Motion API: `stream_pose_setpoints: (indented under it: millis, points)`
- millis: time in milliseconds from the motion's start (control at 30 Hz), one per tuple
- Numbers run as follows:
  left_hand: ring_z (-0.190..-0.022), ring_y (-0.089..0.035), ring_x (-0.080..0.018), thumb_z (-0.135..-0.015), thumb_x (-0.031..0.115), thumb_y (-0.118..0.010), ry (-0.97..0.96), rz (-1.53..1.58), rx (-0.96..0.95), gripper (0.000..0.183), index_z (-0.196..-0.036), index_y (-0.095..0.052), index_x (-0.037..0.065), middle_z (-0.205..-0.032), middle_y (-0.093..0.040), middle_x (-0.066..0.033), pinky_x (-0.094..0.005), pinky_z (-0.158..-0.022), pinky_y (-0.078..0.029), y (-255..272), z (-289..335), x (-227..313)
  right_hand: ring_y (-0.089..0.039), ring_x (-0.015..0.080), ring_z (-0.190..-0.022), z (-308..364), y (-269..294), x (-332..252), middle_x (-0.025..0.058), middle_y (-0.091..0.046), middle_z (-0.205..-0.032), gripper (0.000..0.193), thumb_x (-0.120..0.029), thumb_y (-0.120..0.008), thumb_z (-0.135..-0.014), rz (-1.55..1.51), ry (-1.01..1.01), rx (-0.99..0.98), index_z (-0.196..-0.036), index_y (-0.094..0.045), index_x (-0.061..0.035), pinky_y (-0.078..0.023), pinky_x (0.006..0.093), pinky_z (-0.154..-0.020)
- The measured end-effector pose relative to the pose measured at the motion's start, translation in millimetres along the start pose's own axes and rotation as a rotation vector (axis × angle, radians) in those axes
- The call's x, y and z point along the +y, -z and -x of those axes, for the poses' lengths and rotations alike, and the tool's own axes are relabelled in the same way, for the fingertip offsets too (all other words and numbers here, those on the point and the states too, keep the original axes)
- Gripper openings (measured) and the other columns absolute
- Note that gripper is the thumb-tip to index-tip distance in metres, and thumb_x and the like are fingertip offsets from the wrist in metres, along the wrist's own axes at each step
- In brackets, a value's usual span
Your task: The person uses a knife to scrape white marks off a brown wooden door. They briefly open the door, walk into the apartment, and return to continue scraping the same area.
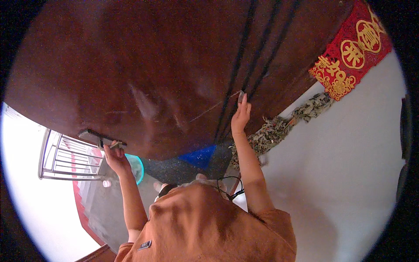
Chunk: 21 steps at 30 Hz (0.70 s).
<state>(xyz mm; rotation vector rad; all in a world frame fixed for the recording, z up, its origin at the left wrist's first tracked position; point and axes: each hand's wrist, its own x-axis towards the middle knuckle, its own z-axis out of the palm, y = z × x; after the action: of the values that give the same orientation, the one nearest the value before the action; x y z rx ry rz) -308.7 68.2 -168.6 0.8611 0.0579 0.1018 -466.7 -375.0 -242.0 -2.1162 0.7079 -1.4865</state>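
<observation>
A large, glossy dark brown surface [100, 52] fills the upper part of the view. At its lower left edge, my left hand [115, 159] is closed on a flat, dark, long-headed tool [91, 136]; its exact kind does not show. My right hand [241, 118] reaches up over the brown surface, fingers closed on a small greyish piece [241, 97] that I cannot make out well. Its tip touches or nearly touches the surface, at the upper end of a thin pale line [209, 109]. Other whitish streaks mark the surface between my hands.
A metal railing [72, 157] stands at the left, near a turquoise basin [137, 168]. Blue material [200, 156] lies below the brown edge. On the right are a bundle of patterned cloth [270, 133], a red and gold panel [349, 54] and a pale wall [331, 153].
</observation>
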Motion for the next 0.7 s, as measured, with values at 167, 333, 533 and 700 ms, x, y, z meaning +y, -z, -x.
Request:
stream_pose_setpoints:
  millis: [167, 333, 533, 700]
  points:
    - [-0.056, -0.040, -0.0070, -0.102, 0.032, -0.052, -0.004, -0.005, -0.109, 0.026, -0.100, -0.056, 0.006, -0.097, -0.067, -0.0112, -0.0223, -0.049, -0.033, 19.5, -6.9, -1.9, -0.057, 0.0330, -0.099, 0.9, 3.8, -14.8, 0.0161, -0.052, -0.109, 0.046, -0.001, -0.045, -0.099, 0.023, -0.073, -0.011, -0.145, -0.043, -0.0057, -0.050, 0.0368, -0.083]
    - [-0.056, -0.040, -0.0071, -0.102, 0.032, -0.052, -0.007, -0.022, -0.089, 0.026, -0.099, -0.056, 0.006, -0.096, -0.067, -0.0106, -0.0225, -0.049, -0.033, 17.2, -5.7, -2.7, -0.057, 0.0322, -0.100, -5.7, 0.0, -11.5, 0.0146, -0.051, -0.105, 0.046, 0.001, -0.044, -0.099, 0.015, -0.036, 0.023, -0.144, -0.044, -0.0058, -0.050, 0.0378, -0.084]
    - [-0.054, -0.039, -0.0072, -0.102, 0.032, -0.051, -0.022, -0.016, 0.021, 0.028, -0.098, -0.057, 0.005, -0.092, -0.066, -0.0087, -0.0225, -0.049, -0.032, 3.9, -1.3, -4.3, -0.058, 0.0314, -0.097, 16.4, -9.8, 6.6, 0.0141, -0.051, -0.105, 0.053, 0.008, -0.046, -0.095, -0.023, 0.025, -0.088, -0.144, -0.045, -0.0084, -0.054, 0.0362, -0.085]
    - [-0.054, -0.037, -0.0070, -0.102, 0.031, -0.051, 0.008, 0.000, -0.084, 0.029, -0.100, -0.058, 0.003, -0.091, -0.066, -0.0086, -0.0221, -0.049, -0.032, 22.1, -9.5, -5.2, -0.058, 0.0306, -0.095, 20.0, -6.7, 12.1, 0.0140, -0.050, -0.106, 0.058, 0.012, -0.049, -0.091, 0.010, 0.093, -0.073, -0.144, -0.046, -0.0099, -0.054, 0.0356, -0.083]
